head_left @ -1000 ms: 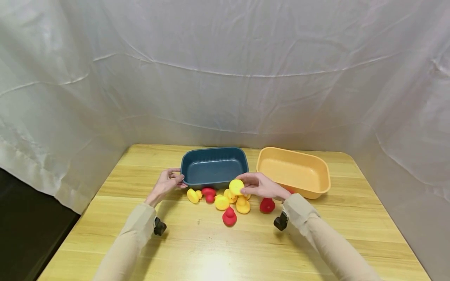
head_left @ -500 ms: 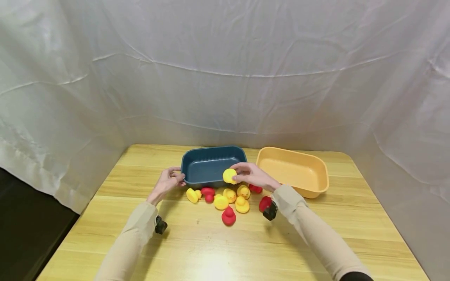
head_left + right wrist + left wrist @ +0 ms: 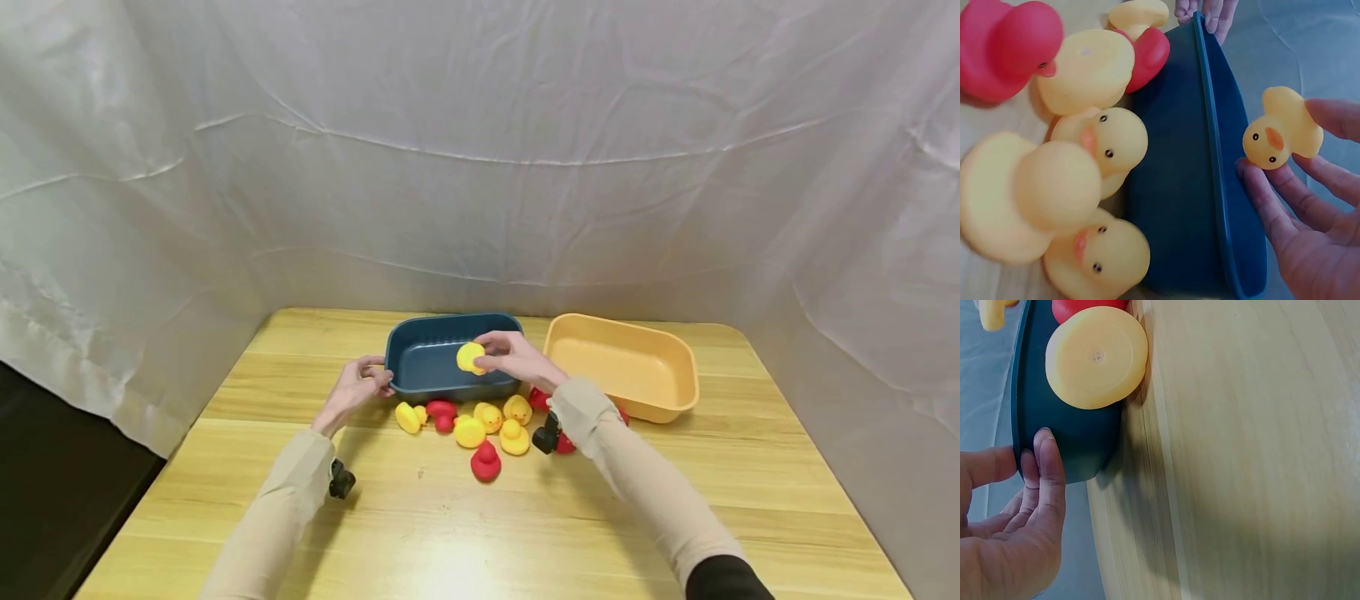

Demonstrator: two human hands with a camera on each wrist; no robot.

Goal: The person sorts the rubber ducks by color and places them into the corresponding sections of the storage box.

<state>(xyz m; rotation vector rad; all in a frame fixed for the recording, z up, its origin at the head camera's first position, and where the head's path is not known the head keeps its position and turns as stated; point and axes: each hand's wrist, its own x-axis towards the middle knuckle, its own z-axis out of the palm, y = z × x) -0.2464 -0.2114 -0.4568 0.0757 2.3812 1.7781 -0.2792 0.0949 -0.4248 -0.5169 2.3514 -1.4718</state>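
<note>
In the head view, my right hand [image 3: 516, 357] holds a yellow rubber duck [image 3: 470, 357] above the dark blue plastic bin [image 3: 427, 394]. The right wrist view shows this duck [image 3: 1285, 128] between thumb and fingers, with its face tipped downward. At the bin's left near corner, my left hand [image 3: 1025, 519] pinches the rim between thumb and fingers. Along the bin's near side lie loose ducks, among them a red duck [image 3: 486, 462], a yellow duck [image 3: 514, 437] and a yellow duck on its side [image 3: 1097, 357].
An orange-yellow bin [image 3: 626, 367] stands right of the blue one. More red ducks [image 3: 566, 443] are partly hidden by the right wrist and its black camera [image 3: 546, 433]. A grey sheet [image 3: 480, 208] hangs behind the wooden table [image 3: 420, 533].
My right hand has carried the yellow duck left and away from me, from the bin's near right corner to over its inside. My left hand has stayed at the rim.
</note>
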